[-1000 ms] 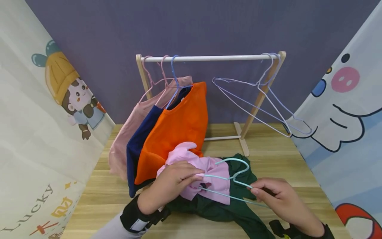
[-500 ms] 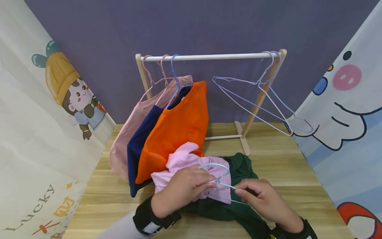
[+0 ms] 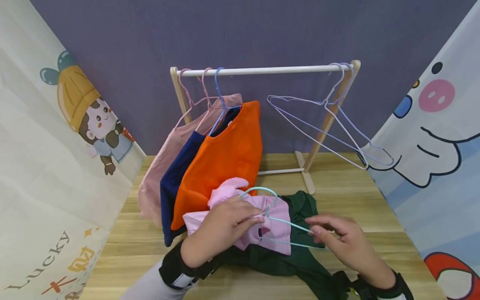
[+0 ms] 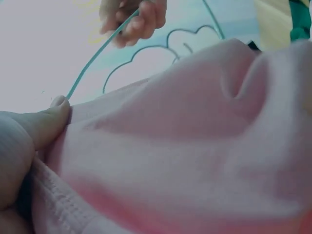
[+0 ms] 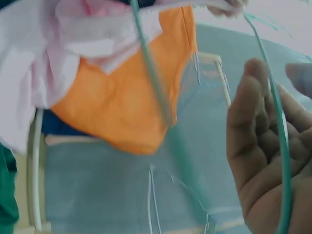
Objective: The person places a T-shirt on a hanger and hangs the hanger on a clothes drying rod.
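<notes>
A small pink garment (image 3: 282, 243) lies bunched over a dark green garment (image 3: 262, 263) on the table. My left hand (image 3: 225, 223) pinches the pink garment's edge by the neck of a mint-green hanger (image 3: 290, 224). In the left wrist view, that thumb presses the pink cloth (image 4: 161, 151) where the wire meets it. The hanger's left part is hidden by cloth and hand; its hook arches up and its right end sticks out. Around this end is my right hand (image 3: 343, 239), its thumb and fingertips apart. The right wrist view shows the wire crossing before its loosely bent fingers.
Behind stands a rack with a white rail (image 3: 277, 70). Pink, navy and orange garments (image 3: 221, 166) hang at its left on hangers. Two bare pale hangers (image 3: 326, 104) hang at its right end. Printed curtains flank the wooden table (image 3: 348, 200).
The hanger first slid left toward my left hand, then its hook tilted up. My right hand moved left with it, then back slightly right, its fingers loosening. My left hand still pinches the pink cloth.
</notes>
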Motion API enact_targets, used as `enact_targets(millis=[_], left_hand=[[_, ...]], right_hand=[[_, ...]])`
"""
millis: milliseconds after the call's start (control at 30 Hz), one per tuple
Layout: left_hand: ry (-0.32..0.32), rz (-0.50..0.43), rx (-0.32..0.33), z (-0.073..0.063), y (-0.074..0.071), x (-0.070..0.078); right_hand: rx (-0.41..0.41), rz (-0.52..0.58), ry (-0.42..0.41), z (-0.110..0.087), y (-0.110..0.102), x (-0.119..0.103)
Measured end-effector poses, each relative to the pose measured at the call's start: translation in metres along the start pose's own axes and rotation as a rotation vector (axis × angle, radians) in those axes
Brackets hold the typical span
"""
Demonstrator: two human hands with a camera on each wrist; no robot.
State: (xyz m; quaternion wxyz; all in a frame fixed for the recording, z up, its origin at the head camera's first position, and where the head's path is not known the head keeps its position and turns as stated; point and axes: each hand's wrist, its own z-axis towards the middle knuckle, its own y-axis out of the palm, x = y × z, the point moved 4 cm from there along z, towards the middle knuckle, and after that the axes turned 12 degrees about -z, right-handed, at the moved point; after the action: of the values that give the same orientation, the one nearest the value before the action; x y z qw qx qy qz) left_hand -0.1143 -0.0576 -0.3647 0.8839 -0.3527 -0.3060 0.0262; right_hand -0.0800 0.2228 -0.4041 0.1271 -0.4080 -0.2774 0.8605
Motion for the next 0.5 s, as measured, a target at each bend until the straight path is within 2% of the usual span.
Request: enact_targets(millis=[100, 167, 233, 300, 333, 400, 500], left_hand=[[0.009, -0.009, 0.071, 0.003, -0.015, 0.001], [0.011, -0.029, 0.139, 0.006, -0.027, 0.002], [0.021, -0.062, 0.209, 0.008, -0.038, 0.003], [0.017, -0.090, 0.264, 0.010, -0.046, 0.004], [0.013, -0.098, 0.287, 0.011, -0.049, 0.005], [0.007, -0.116, 0.321, 0.012, -0.053, 0.006], [-0.009, -0.131, 0.355, 0.012, -0.057, 0.007]], right_hand=[[0.099, 0.086, 0.067, -0.003, -0.017, 0.011], [0.182, 0.240, 0.094, -0.003, -0.023, 0.020], [0.257, 0.470, 0.082, -0.004, -0.020, 0.030], [0.291, 0.676, 0.053, -0.004, -0.009, 0.040], [0.288, 0.738, 0.049, -0.003, -0.002, 0.045], [0.281, 0.755, 0.059, -0.003, 0.017, 0.052], [0.239, 0.570, 0.098, -0.001, 0.049, 0.057]])
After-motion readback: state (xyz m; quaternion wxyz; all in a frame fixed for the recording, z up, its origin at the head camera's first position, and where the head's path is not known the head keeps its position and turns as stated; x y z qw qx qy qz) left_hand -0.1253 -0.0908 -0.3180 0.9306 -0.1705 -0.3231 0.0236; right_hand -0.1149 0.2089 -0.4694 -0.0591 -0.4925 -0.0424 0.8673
